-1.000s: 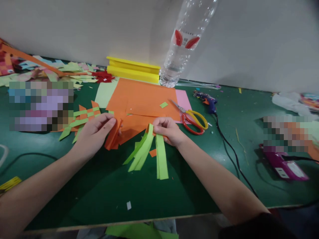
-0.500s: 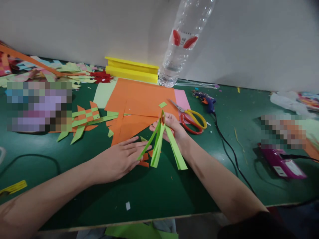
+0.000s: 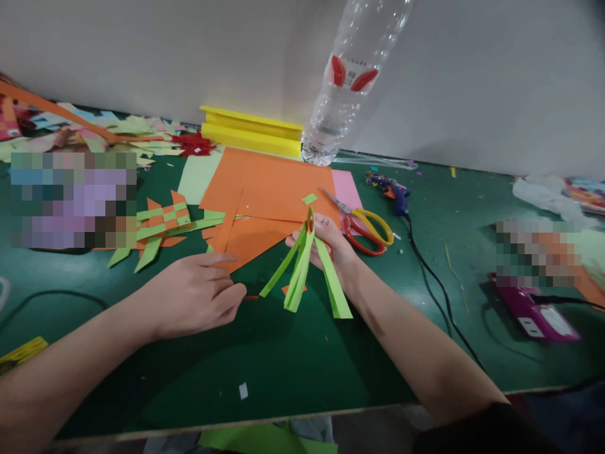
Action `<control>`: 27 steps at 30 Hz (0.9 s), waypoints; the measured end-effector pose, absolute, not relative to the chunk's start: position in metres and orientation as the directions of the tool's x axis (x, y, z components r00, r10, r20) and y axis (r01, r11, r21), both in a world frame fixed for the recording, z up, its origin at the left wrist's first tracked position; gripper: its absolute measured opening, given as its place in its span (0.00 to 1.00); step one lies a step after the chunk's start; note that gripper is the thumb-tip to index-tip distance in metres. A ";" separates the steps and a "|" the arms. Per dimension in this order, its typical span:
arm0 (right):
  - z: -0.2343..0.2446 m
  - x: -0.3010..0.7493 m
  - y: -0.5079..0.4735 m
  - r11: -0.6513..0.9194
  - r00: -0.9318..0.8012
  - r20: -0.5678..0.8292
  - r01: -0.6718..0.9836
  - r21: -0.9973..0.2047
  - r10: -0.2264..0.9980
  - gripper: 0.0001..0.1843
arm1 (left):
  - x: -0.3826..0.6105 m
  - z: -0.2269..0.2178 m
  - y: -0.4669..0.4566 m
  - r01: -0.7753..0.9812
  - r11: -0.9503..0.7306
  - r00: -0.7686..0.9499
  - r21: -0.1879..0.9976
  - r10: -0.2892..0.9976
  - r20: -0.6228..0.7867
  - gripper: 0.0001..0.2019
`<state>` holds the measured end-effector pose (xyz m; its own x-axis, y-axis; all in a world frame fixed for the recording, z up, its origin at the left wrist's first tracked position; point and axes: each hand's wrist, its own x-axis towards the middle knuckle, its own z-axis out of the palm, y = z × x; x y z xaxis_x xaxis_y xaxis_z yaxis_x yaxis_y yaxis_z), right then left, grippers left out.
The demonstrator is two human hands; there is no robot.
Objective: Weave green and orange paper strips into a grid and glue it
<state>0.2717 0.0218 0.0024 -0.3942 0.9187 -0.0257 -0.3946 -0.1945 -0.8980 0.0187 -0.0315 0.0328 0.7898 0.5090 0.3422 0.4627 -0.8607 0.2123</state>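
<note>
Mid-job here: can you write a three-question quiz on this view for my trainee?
1. True or false: the right hand holds the bright-green paper strips.
2. Which lies to the right of the red-and-yellow-handled metal scissors: (a) the blue plastic glue gun or (b) the crumpled red paper scraps?
3. Fill in the colour: beside the clear plastic bottle lies a long, folded, ____ strip.

Key: 1 true; 2 a; 3 yellow.

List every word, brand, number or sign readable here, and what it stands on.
No text is legible.
Bottle label: small dark print near two red shapes, too small and blurred to read.
Magenta box at right: no readable lettering.
</note>
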 end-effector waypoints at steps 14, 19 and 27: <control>0.006 0.270 0.021 -0.220 -0.383 -0.069 -0.367 -0.904 0.921 0.22 | 0.020 0.027 -0.029 0.390 -0.703 0.563 0.594 0.693 0.451 0.07; 0.004 0.272 0.022 -0.191 -0.370 -0.053 -0.348 -0.918 0.928 0.22 | 0.022 0.020 -0.024 0.387 -0.536 0.541 0.751 0.791 0.285 0.11; 0.000 0.270 0.023 -0.168 -0.397 0.005 -0.400 -0.901 0.918 0.21 | 0.021 0.009 -0.026 0.513 -0.625 0.485 0.589 0.777 0.401 0.13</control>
